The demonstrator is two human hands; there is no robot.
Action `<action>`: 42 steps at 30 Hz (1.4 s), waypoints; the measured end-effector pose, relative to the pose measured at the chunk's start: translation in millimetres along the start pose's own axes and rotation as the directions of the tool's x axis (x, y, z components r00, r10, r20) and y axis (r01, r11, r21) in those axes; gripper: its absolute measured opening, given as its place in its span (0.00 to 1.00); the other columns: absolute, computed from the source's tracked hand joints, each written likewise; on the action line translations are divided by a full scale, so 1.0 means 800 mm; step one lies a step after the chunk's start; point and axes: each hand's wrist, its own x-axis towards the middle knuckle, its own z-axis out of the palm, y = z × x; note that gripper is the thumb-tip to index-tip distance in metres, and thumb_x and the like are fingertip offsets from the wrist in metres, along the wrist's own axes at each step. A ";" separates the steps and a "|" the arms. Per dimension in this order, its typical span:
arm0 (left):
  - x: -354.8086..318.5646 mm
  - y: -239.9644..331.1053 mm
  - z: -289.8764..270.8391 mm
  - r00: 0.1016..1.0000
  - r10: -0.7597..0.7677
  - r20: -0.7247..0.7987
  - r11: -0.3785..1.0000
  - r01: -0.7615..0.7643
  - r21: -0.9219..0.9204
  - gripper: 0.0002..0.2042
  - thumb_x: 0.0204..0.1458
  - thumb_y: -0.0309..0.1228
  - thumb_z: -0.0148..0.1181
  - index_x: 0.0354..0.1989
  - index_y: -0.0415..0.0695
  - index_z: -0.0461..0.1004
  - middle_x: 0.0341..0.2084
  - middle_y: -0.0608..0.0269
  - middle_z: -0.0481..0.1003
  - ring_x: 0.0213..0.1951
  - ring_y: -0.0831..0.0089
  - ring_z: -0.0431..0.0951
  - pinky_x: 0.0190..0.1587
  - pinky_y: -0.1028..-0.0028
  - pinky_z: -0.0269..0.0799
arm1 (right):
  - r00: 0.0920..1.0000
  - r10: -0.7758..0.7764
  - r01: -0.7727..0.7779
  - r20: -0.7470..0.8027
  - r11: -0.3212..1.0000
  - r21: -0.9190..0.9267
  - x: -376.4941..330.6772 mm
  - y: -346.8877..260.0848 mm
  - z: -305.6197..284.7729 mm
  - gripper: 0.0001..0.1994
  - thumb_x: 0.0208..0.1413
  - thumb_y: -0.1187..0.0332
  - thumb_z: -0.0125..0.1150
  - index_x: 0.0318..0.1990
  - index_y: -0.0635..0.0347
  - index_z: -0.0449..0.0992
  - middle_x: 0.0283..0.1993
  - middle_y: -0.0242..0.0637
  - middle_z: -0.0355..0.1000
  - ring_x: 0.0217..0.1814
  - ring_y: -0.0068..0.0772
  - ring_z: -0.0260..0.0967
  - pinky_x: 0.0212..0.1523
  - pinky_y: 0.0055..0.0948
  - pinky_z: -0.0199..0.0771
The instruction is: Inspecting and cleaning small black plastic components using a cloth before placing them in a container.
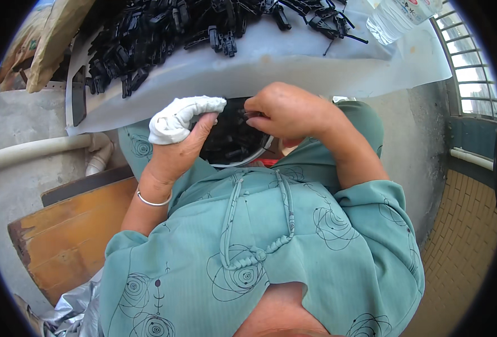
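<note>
A white cloth is wrapped round the fingers of my left hand, and the bare thumb presses against it. Whether anything else sits between thumb and cloth cannot be seen. My right hand faces it across a small gap, thumb and fingers drawn together in a pinch. What the fingertips hold, if anything, is too dark to make out. Below both hands, between my knees, stands a round container with a pale rim. Small black plastic parts lie inside it.
A table under a whitish plastic sheet spans the far side, with a heap of black plastic parts on it. A clear water bottle lies at its right. A white pipe and a worn wooden board are at left.
</note>
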 end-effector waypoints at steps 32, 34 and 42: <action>-0.075 -0.078 0.029 0.771 -0.493 0.403 0.777 0.598 -0.194 0.14 0.53 0.26 0.49 0.48 0.36 0.67 0.35 0.55 0.73 0.25 0.77 0.74 0.24 0.81 0.67 | 0.946 0.046 0.068 0.320 0.939 -0.336 -0.012 0.083 0.146 0.16 0.41 0.64 0.60 0.40 0.58 0.73 0.34 0.45 0.72 0.38 0.49 0.69 0.39 0.42 0.69; -0.080 -0.084 0.029 0.784 -0.502 0.365 0.756 0.603 -0.255 0.13 0.52 0.25 0.50 0.46 0.36 0.68 0.32 0.59 0.74 0.25 0.76 0.74 0.25 0.79 0.68 | 0.982 -0.053 0.074 0.183 0.991 -0.111 -0.014 0.084 0.144 0.16 0.42 0.64 0.60 0.41 0.57 0.73 0.34 0.45 0.71 0.38 0.49 0.69 0.39 0.43 0.69; -0.068 -0.057 0.015 0.863 -0.389 0.324 0.221 0.429 -0.876 0.15 0.58 0.36 0.47 0.48 0.41 0.68 0.35 0.64 0.74 0.32 0.77 0.74 0.30 0.80 0.69 | 0.848 -0.381 0.317 -0.369 0.922 -0.222 0.007 -0.055 0.061 0.19 0.43 0.72 0.60 0.46 0.56 0.69 0.26 0.38 0.66 0.27 0.41 0.68 0.25 0.35 0.69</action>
